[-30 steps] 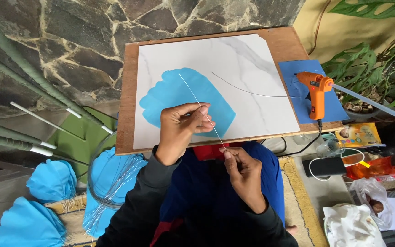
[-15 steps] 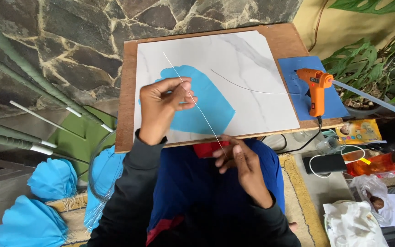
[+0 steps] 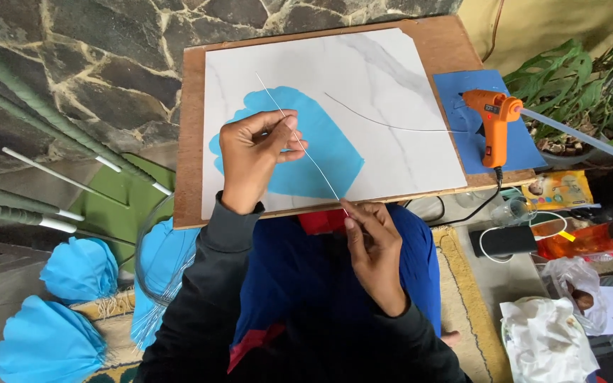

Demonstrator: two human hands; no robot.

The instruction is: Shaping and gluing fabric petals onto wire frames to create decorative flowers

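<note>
The left hand pinches a thin white wire over the light-blue petal-shaped paper on the white marbled board. The right hand, fingers curled, grips the wire's near end. An orange glue gun stands far right. Since half a second ago, the left hand has dropped nearer.

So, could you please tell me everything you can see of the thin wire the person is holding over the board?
The wire is a thin, straight, pale strand, metal by its look. It runs slantwise from the upper part of the white sheet down across the blue paper petal to the board's near edge. The left hand pinches it about midway, and the right hand holds its lower end in its fingertips. Its upper end is free; whether it touches the sheet is unclear.
</note>
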